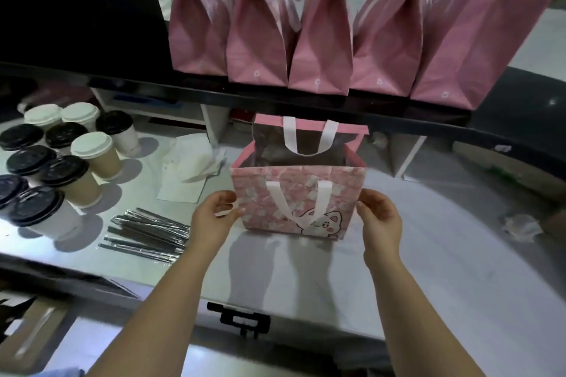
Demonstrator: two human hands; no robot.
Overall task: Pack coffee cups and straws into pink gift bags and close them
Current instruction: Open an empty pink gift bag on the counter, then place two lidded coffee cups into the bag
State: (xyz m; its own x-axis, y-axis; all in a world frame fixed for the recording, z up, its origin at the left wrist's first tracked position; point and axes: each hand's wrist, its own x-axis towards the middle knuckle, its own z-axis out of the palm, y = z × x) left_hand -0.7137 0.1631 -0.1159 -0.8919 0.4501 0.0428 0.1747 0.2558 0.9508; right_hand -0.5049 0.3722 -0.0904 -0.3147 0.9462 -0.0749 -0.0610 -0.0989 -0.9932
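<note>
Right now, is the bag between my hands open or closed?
Open. The bag stands upright, its mouth spread wide with the dark inside showing; the left hand and right hand hold its sides.

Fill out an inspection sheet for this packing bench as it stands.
Surface: pale grey worktop, with the bag standing at its centre.
Job's things: open pink patterned gift bag with white ribbon handles, upright, interior dark; lidded paper coffee cups clustered at left, with black and white lids; shiny wrapped straws piled in front of them; row of closed plain pink paper bags on the shelf.
Clutter: white paper sheets behind the straws; crumpled clear wrapper at far right.
Grippers: left hand pinches the bag's left edge; right hand holds its right edge.
Cables: nothing seen.
Surroundings: black shelf above the worktop; black clamp at its near edge.
</note>
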